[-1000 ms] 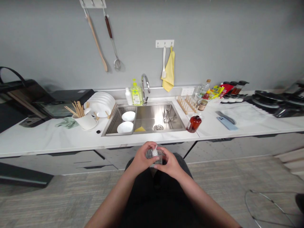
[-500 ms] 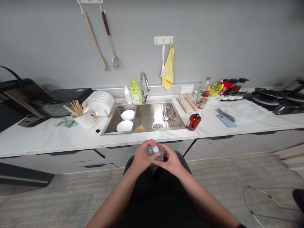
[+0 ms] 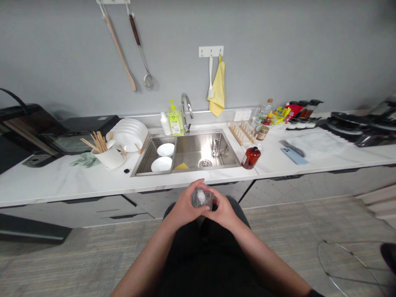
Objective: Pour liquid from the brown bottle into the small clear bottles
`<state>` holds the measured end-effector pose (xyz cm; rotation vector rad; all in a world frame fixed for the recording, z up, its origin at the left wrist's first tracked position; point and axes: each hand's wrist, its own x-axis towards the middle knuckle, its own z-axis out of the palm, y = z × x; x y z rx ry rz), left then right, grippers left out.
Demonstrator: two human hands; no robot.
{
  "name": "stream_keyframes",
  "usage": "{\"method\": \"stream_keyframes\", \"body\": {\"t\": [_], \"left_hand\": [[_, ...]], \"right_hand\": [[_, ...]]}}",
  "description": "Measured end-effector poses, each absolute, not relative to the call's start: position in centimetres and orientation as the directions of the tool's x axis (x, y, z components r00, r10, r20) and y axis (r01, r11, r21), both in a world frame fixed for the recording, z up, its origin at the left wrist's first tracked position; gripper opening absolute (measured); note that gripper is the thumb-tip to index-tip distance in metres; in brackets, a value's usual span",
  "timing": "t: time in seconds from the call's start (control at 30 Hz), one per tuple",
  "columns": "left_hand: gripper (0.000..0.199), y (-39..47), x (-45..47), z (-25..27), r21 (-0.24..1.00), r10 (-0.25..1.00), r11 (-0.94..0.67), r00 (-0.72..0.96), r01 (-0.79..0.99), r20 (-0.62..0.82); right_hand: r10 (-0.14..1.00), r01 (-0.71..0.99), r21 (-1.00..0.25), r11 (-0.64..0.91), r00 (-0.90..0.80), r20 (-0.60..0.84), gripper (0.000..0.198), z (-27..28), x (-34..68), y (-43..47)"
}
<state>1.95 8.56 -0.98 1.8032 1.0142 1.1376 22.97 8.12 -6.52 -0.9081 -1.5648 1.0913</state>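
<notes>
Both hands of the person, the left hand (image 3: pixel 185 206) and the right hand (image 3: pixel 225 211), are grasping one clear container (image 3: pixel 197 202) between them, with fingers curved around its sides. It is in front of the counter (image 3: pixel 93 181), above the person's lap. Its body is transparent and looks box-like, and it has a white rounded top (image 3: pixel 201 196) in the middle. The fingers hide much of its walls, so I cannot tell whether something is inside. Behind it, on the counter, a reddish-brown bottle (image 3: pixel 251 158) stands beside the steel sink (image 3: pixel 193 152).
</notes>
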Motion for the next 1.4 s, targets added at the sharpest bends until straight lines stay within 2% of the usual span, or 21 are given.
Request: {"method": "stream_keyframes", "body": {"t": [0.07,0.13,0.23,0.3,0.5,0.7,0.83,1.03,1.4], "left_hand": [[0.084,8.4,1.7,-1.0,0.903,0.872,-0.400,0.369,0.157,0.322],[0.072,8.4,1.7,-1.3,0.912,0.872,-0.389,0.369,0.127,0.321],[0.062,8.6,2.0,-1.7,0.911,0.921,-0.360,0.233,0.202,0.312],[0.063,8.7,2.1,-1.9,0.902,0.931,-0.357,0.171,0.245,0.322],[0.062,8.5,1.4,-1.8,0.906,0.891,-0.396,0.304,0.153,0.338],[0.054,8.5,1.5,-1.3,0.895,0.924,-0.383,0.105,0.230,0.368],[0.044,8.3,1.6,0.6,0.878,0.911,-0.412,0.085,0.242,0.404],[0.051,8.4,1.0,1.3,0.887,0.923,-0.381,0.055,0.263,0.380],[0.054,8.7,0.8,0.3,0.938,0.943,-0.332,-0.002,0.097,0.334]], "right_hand": [[0.926,0.032,-0.950,0.310,-0.238,0.294,0.074,-6.7,23.1,8.2],[0.927,0.027,-0.952,0.304,-0.238,0.290,0.079,-6.8,23.2,8.2],[0.923,0.020,-0.952,0.305,-0.252,0.290,0.081,-6.7,23.2,8.1],[0.921,0.025,-0.952,0.306,-0.262,0.289,0.077,-6.7,23.2,8.0],[0.924,0.031,-0.953,0.302,-0.255,0.285,0.072,-6.8,23.1,8.1],[0.931,0.021,-0.963,0.270,-0.261,0.256,0.074,-6.2,23.0,8.1],[0.950,0.054,-0.969,0.241,-0.219,0.224,0.076,-6.5,23.0,8.1],[0.959,0.096,-0.968,0.232,-0.192,0.211,0.077,-6.9,23.2,8.3],[0.961,0.099,-0.971,0.218,-0.193,0.196,0.078,-7.1,23.3,8.3]]}}
